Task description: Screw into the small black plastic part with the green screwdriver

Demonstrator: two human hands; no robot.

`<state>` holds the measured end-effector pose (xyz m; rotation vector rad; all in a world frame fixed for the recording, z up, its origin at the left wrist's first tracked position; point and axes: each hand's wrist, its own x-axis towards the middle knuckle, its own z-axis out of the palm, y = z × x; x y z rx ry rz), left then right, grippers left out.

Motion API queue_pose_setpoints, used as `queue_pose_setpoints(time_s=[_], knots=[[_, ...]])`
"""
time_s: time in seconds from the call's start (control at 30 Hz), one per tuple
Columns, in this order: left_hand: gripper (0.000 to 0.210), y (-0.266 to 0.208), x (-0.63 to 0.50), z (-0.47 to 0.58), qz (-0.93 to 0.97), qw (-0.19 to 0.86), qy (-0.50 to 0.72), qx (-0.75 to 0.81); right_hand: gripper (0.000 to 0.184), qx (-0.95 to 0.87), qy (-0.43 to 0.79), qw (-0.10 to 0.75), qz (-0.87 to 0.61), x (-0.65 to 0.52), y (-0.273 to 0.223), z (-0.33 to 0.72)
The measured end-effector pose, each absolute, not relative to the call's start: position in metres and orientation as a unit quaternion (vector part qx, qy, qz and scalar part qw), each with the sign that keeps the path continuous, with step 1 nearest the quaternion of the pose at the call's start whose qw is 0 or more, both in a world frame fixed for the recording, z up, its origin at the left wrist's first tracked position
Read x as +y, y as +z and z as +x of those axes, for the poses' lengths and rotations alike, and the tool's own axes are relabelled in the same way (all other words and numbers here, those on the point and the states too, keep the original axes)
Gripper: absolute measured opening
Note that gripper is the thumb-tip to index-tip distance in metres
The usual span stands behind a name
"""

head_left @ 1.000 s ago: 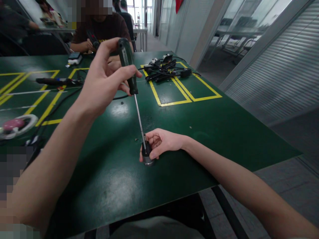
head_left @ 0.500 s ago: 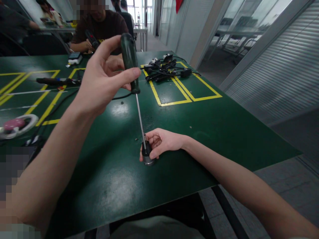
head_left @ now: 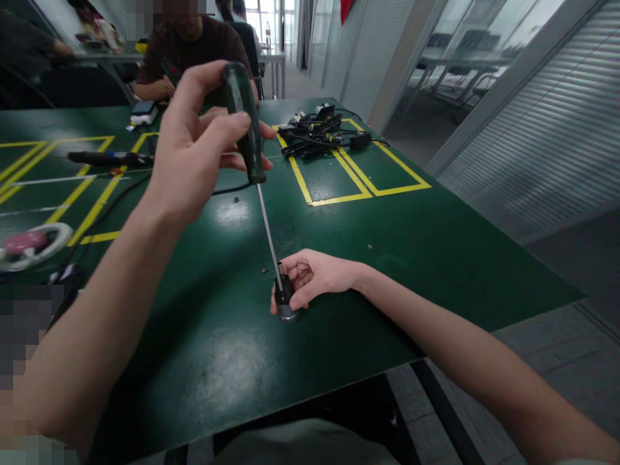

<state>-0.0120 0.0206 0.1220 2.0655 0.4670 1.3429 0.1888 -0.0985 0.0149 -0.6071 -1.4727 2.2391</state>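
Note:
My left hand (head_left: 203,139) is wrapped round the dark green handle of a screwdriver (head_left: 243,123), which leans with its top to the left. Its long metal shaft runs down to a small black and silver cylindrical part (head_left: 287,311) on the table. The tip meets the top of that part; exactly where it sits is too small to tell. Closed on the part, my right hand (head_left: 314,281) holds it from the right, thumb in front and fingers behind. A tiny metal piece (head_left: 264,270), perhaps a screw, lies just left of the right hand.
Black cables and adapters (head_left: 320,132) lie heaped at the back, over yellow tape outlines on the green table (head_left: 460,258). At left are a dark pen-like tool (head_left: 104,158) with a cable and a white ring with a pink object (head_left: 26,244). A person (head_left: 194,55) sits opposite.
The screwdriver handle has tilted a little to the left, and the fingers of my left hand have shifted round it. My right hand and the cylindrical part have stayed in place.

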Motion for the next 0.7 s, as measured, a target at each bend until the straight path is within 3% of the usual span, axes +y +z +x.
queue_pose_setpoints(time_s=[0.13,0.3,0.47,0.63,0.7], knots=[[0.052,0.1225,0.0220,-0.0122,0.799,0.301,0.503,0.133,0.039,-0.529,0.798,0.196,-0.212,-0.0981,0.0143,0.1889],[0.052,0.1263,0.0139,-0.0112,0.754,0.323,0.538,0.195,0.039,-0.532,0.795,0.195,-0.217,-0.0982,0.0143,0.1894],[0.070,0.1240,0.0208,-0.0124,0.804,0.255,0.516,0.153,0.038,-0.532,0.794,0.197,-0.217,-0.0987,0.0150,0.1888],[0.047,0.1264,0.0177,-0.0131,0.781,0.325,0.508,0.165,0.037,-0.534,0.794,0.190,-0.221,-0.0996,0.0163,0.1887],[0.048,0.1264,0.0184,-0.0144,0.781,0.355,0.489,0.160,0.037,-0.535,0.793,0.192,-0.219,-0.0997,0.0163,0.1887]])
